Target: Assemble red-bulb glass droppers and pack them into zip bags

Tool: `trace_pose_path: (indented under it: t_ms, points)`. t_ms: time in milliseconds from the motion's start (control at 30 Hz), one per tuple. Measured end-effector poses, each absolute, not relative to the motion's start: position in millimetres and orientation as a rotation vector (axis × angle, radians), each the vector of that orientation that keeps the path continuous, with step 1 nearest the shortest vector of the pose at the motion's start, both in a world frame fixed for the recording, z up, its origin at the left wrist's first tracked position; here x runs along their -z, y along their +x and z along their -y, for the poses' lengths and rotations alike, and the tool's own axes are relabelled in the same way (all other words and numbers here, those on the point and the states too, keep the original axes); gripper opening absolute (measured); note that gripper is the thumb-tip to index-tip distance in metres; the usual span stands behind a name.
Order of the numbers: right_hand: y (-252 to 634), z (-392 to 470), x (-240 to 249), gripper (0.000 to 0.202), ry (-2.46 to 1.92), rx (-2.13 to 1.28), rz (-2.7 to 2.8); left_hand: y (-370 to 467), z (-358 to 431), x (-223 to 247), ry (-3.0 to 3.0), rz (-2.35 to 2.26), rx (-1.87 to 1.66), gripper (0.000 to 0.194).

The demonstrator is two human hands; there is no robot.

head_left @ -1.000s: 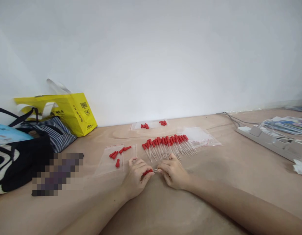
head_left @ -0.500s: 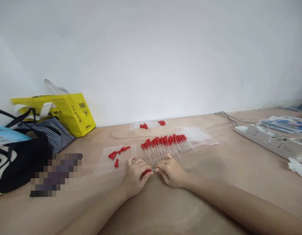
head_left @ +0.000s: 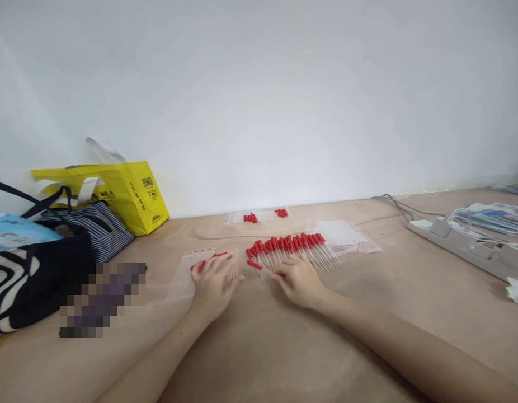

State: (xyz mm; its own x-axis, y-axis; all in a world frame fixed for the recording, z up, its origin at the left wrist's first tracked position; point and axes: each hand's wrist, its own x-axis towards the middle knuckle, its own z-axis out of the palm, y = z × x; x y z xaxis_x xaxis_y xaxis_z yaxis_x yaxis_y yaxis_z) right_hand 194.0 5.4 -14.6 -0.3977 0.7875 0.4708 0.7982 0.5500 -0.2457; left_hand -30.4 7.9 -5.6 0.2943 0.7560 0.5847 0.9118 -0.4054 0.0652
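Observation:
My left hand has its fingers spread above a clear zip bag, partly hiding the red rubber bulbs on it. Thin glass tubes lie by its fingertips. My right hand is closed, its thumb and fingers pinched at the tube end of a dropper whose red bulb points left. That dropper lies at the near left end of a row of droppers. These have red bulbs facing the wall and clear tubes facing me. My right fingers hide some tubes.
Near the wall lies another bag with red bulbs. More clear bags lie behind the row. On the right is a power strip with cables. A yellow bag and a black-and-white bag stand left.
My left hand has let go of the dropper's bulb and moved left over the bag, fingers opening. My right hand has shifted slightly forward, bringing the dropper to the row.

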Motion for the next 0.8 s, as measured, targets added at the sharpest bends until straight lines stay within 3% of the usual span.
trace_pose_path:
  t_ms: [267, 600, 800]
  points:
    - [149.9, -47.8, 9.3, 0.020, -1.841, -0.012, 1.928, -73.4, -19.0, -17.3, -2.027, 2.135, 0.445, 0.020]
    - [126.0, -50.1, 0.8, 0.021, -1.747, 0.035, 1.991, -64.1, -13.3, -21.0, -2.073, 2.209, 0.259, 0.023]
    - [73.4, -59.7, -12.1, 0.025, -1.872, -0.183, 2.073, -61.0, -13.7, -17.9, -2.038, 2.173, 0.254, 0.027]
